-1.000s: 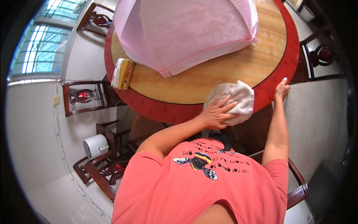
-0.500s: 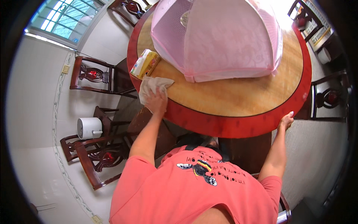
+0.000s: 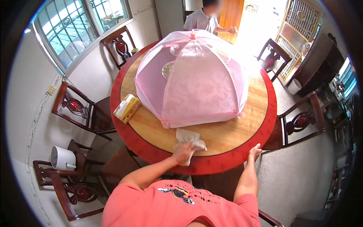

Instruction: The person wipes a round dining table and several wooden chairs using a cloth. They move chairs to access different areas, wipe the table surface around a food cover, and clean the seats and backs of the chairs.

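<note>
The person's two hands were well apart at the near side of a round dining table (image 3: 223, 140), whose wood-grain centre was ringed by a thin dark line and a broad red border. The left hand (image 3: 183, 152) was closed on a bunched white cloth (image 3: 186, 135), which lay across the near part of the table, partly on the wood-grain surface and partly over the red border, just in front of a pink tent-shaped food cover (image 3: 204, 89). The right hand (image 3: 255, 152) was at the table's edge on the right, touching the red border; whether its fingers curled beneath could not be told. The food cover stood upright over much of the tabletop, and a round dish (image 3: 167, 70) showed dimly through its mesh. To the left, a yellow tissue pack (image 3: 130, 110) rested near the border, apart from the cloth. Dark wooden chairs (image 3: 77, 106) with red-inlaid backs stood around the table, and at the lower left was a white cylindrical appliance (image 3: 62, 158). Beyond the table, another person in a pale shirt (image 3: 197, 22) held one hand (image 3: 232, 30) raised near an orange-brown door (image 3: 231, 13).
</note>
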{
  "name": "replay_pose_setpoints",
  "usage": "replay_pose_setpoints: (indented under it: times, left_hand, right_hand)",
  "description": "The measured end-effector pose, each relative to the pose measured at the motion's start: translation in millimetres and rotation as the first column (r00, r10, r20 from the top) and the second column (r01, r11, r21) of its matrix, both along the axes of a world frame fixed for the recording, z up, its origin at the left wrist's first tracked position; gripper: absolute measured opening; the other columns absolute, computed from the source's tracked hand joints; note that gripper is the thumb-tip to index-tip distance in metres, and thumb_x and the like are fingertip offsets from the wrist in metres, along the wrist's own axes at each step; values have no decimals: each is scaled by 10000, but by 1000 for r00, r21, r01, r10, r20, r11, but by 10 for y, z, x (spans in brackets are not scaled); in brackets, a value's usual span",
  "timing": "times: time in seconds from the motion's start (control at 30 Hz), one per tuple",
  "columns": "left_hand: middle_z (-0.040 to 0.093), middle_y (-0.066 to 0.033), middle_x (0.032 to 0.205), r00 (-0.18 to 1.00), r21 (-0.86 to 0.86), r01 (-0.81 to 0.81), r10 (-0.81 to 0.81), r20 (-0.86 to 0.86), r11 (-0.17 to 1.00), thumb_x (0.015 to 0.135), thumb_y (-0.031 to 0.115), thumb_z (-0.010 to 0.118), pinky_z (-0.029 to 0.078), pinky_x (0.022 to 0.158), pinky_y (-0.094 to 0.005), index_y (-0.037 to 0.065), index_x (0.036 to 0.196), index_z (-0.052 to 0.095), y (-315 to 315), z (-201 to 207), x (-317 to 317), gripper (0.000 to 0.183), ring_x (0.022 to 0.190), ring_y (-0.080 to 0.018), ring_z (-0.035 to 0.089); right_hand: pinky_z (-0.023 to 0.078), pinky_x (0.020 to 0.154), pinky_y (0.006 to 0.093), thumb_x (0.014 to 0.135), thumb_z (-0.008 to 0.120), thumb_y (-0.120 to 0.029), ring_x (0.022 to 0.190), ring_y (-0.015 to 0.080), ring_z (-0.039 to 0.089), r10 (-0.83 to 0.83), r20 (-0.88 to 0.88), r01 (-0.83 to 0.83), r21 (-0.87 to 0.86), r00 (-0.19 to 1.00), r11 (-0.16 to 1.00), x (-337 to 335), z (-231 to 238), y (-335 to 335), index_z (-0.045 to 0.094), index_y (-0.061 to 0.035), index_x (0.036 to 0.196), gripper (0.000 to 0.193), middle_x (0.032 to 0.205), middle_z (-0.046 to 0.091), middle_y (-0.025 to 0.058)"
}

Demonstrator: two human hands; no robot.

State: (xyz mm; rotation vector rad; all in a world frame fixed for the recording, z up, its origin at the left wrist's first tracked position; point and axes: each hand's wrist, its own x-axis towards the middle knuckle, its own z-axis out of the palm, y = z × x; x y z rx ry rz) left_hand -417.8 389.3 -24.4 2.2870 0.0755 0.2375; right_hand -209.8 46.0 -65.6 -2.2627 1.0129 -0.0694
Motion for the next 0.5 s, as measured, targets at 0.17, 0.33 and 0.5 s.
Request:
replay_pose_setpoints:
  times: [0.17,0.33,0.5]
  left_hand:
    - [587,-111,1098,903,-961,-221,-407,-138,-164,907,345,466,475,864,-387,39,1228,473,75,836,194,444,945,-228,586]
    - [626,-115,1032,807,-835,-508,-223,-547,212,905,373,494,517,764,-369,10,1109,565,670,427,218,422,885,-222,621]
    - [635,-66,624,943,7,-323,322,-85,946,811,280,554,430,520,-442,57,713,650,1243,-13,229,262,585,-329,607]
  right_hand:
    - [376,910,502,835,247,-708,1088,487,470,342,10,-342,39,940,939,22,-207,-293,436,163,1110,933,1127,456,420]
    - [373,940,523,820,221,-732,1147,462,442,115,-47,-116,-16,992,993,-248,-383,-351,338,25,1284,896,1243,435,318]
    - [396,898,543,857,388,-609,1097,435,471,20,164,5,-154,986,988,-692,-262,139,401,-2,1250,723,1206,461,285]
